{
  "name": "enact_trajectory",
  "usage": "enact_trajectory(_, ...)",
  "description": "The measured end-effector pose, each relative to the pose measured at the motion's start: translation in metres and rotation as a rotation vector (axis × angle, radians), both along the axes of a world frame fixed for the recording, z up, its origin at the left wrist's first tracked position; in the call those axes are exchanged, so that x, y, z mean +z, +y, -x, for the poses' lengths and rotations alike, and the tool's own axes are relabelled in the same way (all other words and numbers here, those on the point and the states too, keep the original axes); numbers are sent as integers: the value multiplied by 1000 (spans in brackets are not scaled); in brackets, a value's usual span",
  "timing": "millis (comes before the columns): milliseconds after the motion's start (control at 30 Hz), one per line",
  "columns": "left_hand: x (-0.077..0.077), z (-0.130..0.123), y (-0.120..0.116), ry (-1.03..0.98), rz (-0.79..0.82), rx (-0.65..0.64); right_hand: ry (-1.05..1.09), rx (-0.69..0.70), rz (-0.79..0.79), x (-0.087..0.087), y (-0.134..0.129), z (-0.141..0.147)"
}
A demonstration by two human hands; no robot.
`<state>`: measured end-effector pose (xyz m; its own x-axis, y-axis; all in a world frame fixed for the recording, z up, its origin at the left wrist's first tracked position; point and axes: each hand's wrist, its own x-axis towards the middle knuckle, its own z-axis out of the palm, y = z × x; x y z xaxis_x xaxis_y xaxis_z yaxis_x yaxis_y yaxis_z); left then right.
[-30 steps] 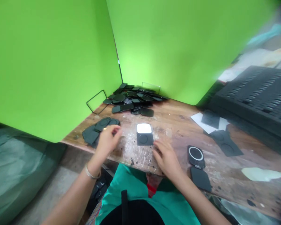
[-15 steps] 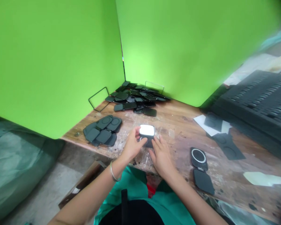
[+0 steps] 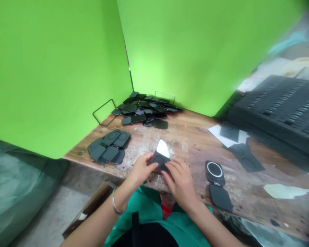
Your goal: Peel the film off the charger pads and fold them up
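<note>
A dark folding charger pad (image 3: pixel 160 160) is between my hands near the table's front edge. Its near panel carries a faint circle, and the far part shows a bright white surface (image 3: pixel 163 149). My left hand (image 3: pixel 142 168) grips the left side, thumb on top. On the right side, my right hand (image 3: pixel 179 178) has its bent fingers and thumb closed about the near right corner. An unfolded charger pad (image 3: pixel 220 197) with a white ring lies to the right of my right hand. Left of my left hand sits a small pile of matt charger pads (image 3: pixel 110 153).
A larger heap of dark pads (image 3: pixel 149 109) fills the back corner against green panels (image 3: pixel 175 51). Thin wire frames (image 3: pixel 104 112) stand beside it. Dark sheets with circles (image 3: pixel 247 159) and white paper (image 3: pixel 217 133) lie right, before a black slotted case (image 3: pixel 278 109).
The charger pad has come nearer to me and turned, so its white surface now appears narrower and pointed. Both hands moved with it. The whole view has shifted slightly.
</note>
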<state>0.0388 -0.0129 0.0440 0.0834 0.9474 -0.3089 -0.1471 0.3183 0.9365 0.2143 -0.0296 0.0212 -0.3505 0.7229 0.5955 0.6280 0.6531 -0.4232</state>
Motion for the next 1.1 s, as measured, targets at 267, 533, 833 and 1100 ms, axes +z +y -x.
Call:
enact_trajectory(267,18,-19,-12,78,-88,-72,313,66,197,39,6,-12)
enact_trajectory(533,26,-38,-19,35,-75,-104,357,21,375,49,4,-33)
enact_trajectory(833,18,-58,-14,-131,236,-77,165,129,-174,40,-18,-46)
enact_trajectory(1100,15,-56,7,107,31,71,566,-287,3,69,-42,-98)
